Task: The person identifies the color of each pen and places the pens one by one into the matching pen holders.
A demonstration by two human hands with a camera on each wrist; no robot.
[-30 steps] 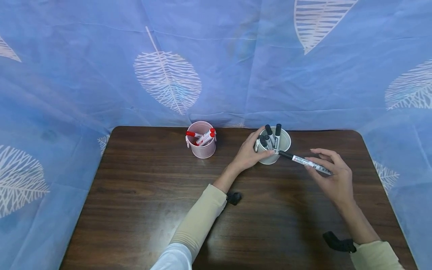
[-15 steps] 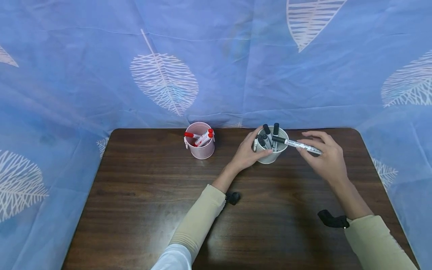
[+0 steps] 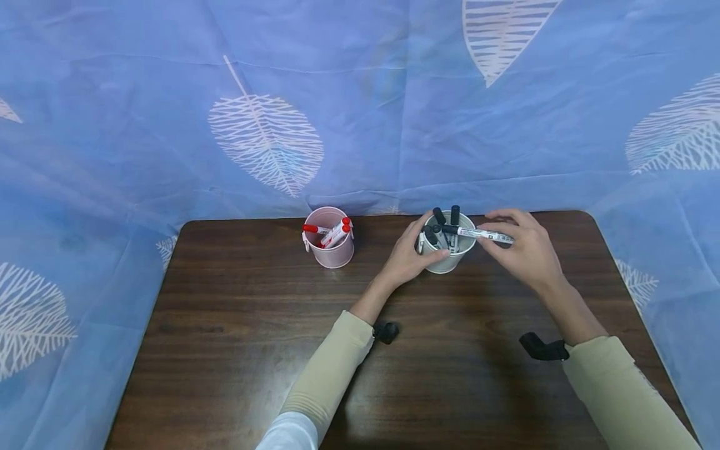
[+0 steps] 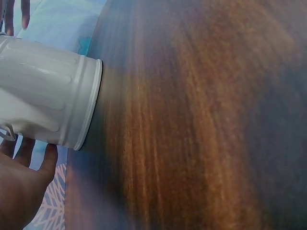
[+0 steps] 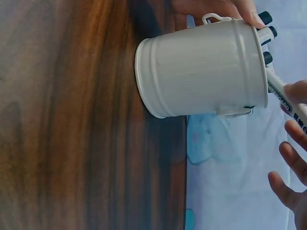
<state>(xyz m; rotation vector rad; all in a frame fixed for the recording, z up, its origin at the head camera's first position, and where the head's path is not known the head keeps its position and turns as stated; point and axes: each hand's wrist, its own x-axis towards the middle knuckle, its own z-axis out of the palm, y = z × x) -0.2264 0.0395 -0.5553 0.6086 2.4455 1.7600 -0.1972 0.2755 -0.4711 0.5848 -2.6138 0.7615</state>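
On the right of the table's far side, my left hand [image 3: 406, 253] grips a white bucket [image 3: 443, 266], thumb at its near rim and fingers round its left side. Several black-capped markers [image 3: 455, 215] stand tilted inside. My right hand [image 3: 520, 247] pinches another black-capped marker [image 3: 475, 232] between thumb and fingers, its capped end over the bucket's mouth. In the right wrist view that marker [image 5: 281, 95] slants down at the rim of the upright bucket [image 5: 206, 72]. The left wrist view has the bucket wall [image 4: 43, 91] beside my left fingers [image 4: 49, 160].
A pink bucket [image 3: 334, 257] holding red-capped markers [image 3: 335, 234] stands to the left of the white one. Both are close to the far edge of the dark wooden table [image 3: 236, 325]. A blue cloth [image 3: 360, 112] with white leaf prints hangs behind.
My right hand has moved left and away from me, bringing the pinched marker from the near right of the white bucket to over its mouth. My left hand keeps its grip on the bucket.
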